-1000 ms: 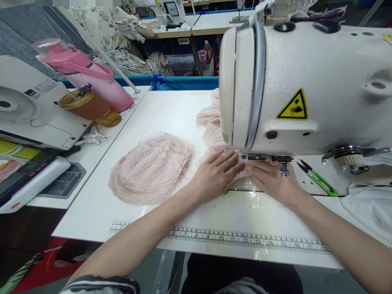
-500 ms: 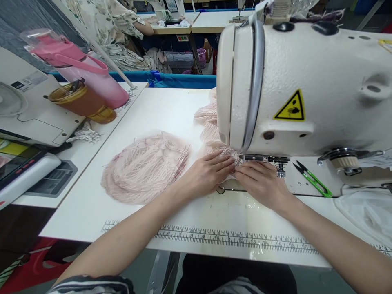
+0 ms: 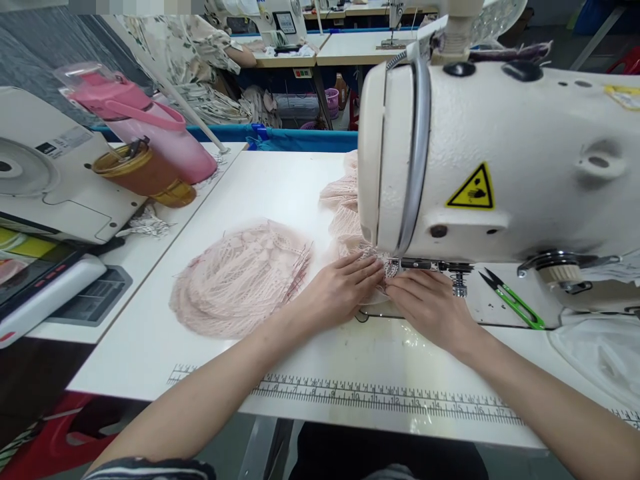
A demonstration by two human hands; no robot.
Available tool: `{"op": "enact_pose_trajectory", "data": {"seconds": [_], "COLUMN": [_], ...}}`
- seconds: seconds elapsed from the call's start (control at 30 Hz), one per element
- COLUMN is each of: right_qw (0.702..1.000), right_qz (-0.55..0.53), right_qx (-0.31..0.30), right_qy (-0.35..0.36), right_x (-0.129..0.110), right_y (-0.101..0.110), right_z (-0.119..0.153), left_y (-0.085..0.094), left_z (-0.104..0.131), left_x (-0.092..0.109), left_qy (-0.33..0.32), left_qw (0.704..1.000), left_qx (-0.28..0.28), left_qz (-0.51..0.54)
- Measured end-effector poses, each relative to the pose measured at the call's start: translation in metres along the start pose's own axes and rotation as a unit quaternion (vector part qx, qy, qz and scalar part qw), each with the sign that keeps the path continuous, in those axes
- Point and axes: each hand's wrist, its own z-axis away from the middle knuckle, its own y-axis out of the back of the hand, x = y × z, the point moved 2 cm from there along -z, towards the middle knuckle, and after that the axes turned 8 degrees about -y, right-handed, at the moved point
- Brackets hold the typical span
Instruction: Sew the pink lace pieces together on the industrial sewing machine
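Note:
Pale pink lace fabric point(image 3: 345, 220) lies bunched beside and partly behind the head of a white sewing machine point(image 3: 460, 153). My left hand point(image 3: 345, 288) rests flat on this lace, fingers stretched toward the presser foot area. From the other side, my right hand point(image 3: 433, 303) has its fingers pressed together at the lace's near edge, just under the machine head; its thumb is hidden. Between my fingertips shows a small piece of the lace. The needle itself cannot be made out. A folded pile of similar pink lace point(image 3: 240, 280) sits left of my left hand.
Green-handled thread snips point(image 3: 517, 303) lie right of my right hand. White cloth point(image 3: 600, 350) is at the right edge. A printed ruler point(image 3: 390, 397) runs along the table's front. A pink bottle point(image 3: 150, 127) and amber cup point(image 3: 145, 173) stand left. Another person's sleeve point(image 3: 175, 47) shows behind.
The view has tilted slightly, so the scene sits a little lower. Both hands stay at the lace by the machine, with hardly any visible movement.

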Motion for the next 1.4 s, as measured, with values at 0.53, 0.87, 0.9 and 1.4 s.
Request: {"op": "enact_pose_trajectory", "data": {"seconds": [0.53,0.87,0.9,1.4], "right_qw": [1.0,0.999,0.998,0.995], "right_qz": [-0.006,0.035,0.048,0.081], "right_qx": [-0.017,-0.014,-0.006,0.035], "right_qy": [-0.015,-0.03,-0.038,-0.045], "right_x": [0.002,0.01,0.01,0.016], "right_y": [0.005,0.005,0.006,0.016], "right_z": [-0.003,0.001,0.001,-0.005], "left_y": [-0.004,-0.005,-0.005,-0.005], "left_z": [0.0,-0.004,-0.004,-0.007], "left_x": [0.013,0.023,0.023,0.027], "left_qy": [0.037,0.049,0.05,0.07], "left_qw": [0.999,0.996,0.996,0.993], "left_qx": [-0.014,-0.011,-0.01,-0.027], "left_qz": [-0.037,-0.078,-0.079,-0.09]}}
